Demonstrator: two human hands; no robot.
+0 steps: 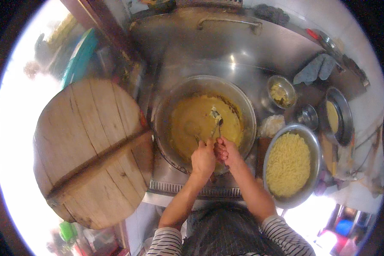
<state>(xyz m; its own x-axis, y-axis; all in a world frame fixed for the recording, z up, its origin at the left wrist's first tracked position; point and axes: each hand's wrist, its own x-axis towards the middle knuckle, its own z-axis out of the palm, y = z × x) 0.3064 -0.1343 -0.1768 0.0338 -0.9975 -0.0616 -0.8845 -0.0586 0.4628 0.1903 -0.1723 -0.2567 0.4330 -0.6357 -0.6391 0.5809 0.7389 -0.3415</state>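
Both my hands are over a wide metal pot (247, 100) of thick yellow liquid (183, 113). My left hand (203, 161) is closed around a slim metal utensil (213, 130) that points away from me. A pale yellow lump (215, 113) sits at the far end of the utensils. My right hand (228, 152), also closed, grips a metal spoon (220, 122) whose dark bowl is beside the lump. The two hands are side by side, nearly touching. A faint round shape shows in the liquid left of them; I cannot tell what it is.
A large round wooden lid (89, 128) stands at the left. On the right are an oval metal basin (287, 164) of pale yellow pieces, a small bowl (281, 91) of yellowish food, a small metal cup (307, 117) and a deep metal pan (339, 115). Blue-grey cloths (315, 69) lie behind.
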